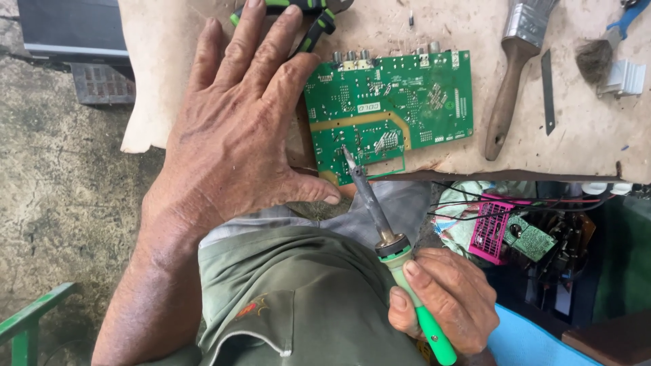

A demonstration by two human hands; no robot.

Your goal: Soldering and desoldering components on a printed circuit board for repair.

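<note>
Seen from above, a bare concrete floor (pixel 61 183) fills the left of the frame. Centre left, the left hand (pixel 237 129) lies flat with its fingers spread, palm down on the pale, worn work board (pixel 597 129), covering the left edge of a green circuit board (pixel 390 112). Green-and-black plier handles (pixel 319 20) show just above its fingertips at the top edge. The circuit board sits in the upper middle, its connectors toward the top. Lower centre right, the right hand (pixel 444 301) is closed around the green handle of a soldering iron (pixel 386 230), whose metal tip points up and left, reaching the board's lower left corner. To the right lie a wooden-handled paintbrush (pixel 512 74), a thin metal blade (pixel 547 91) and a small white heat sink (pixel 624 78). Below the work board's edge, at lower right, sit tangled wires and a pink plastic basket (pixel 491 230).
</note>
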